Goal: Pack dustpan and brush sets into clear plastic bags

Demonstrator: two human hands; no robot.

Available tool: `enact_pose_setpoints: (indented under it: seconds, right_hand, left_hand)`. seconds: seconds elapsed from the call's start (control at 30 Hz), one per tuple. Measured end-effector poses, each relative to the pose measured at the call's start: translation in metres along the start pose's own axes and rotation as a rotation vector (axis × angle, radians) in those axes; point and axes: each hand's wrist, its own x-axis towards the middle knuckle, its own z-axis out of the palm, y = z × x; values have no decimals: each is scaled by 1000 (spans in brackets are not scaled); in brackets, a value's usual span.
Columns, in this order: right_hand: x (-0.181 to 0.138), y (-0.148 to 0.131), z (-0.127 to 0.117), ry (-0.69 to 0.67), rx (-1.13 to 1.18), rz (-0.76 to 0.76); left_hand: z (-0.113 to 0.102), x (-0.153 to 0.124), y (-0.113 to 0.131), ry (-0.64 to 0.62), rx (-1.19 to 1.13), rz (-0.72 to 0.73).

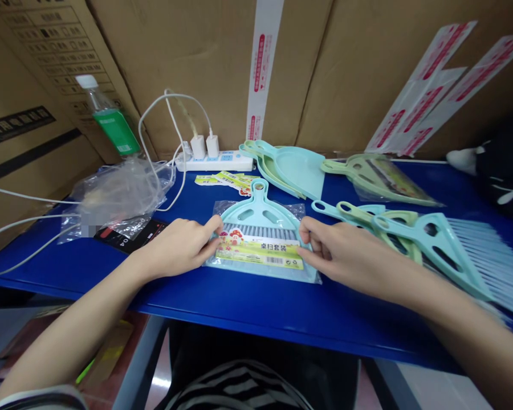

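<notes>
A bagged desk sweep set (260, 239), a pale blue dustpan and brush in a clear plastic bag with a yellow-green label card, lies flat on the blue table (239, 307) in front of me. My left hand (179, 246) pinches the bag's left edge with curled fingers. My right hand (337, 250) pinches its right edge by the label. Both hands rest on the table.
Stacked blue and green dustpans (290, 168), a bagged green set (380, 179) and several brushes (444, 245) lie to the right. Loose label cards (228, 181), a power strip (216, 162) with chargers and cables, crumpled plastic bags (119, 196) and a bottle (109, 117) sit left, before cardboard boxes (222, 62).
</notes>
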Motion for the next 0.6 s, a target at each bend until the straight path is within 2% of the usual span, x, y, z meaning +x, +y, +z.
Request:
enact_pose_setpoints:
  seconds: [0.6]
  right_hand:
    - [1,-8,-4,-58,-9,40]
  left_hand:
    - [2,0,-1,13,-74,15]
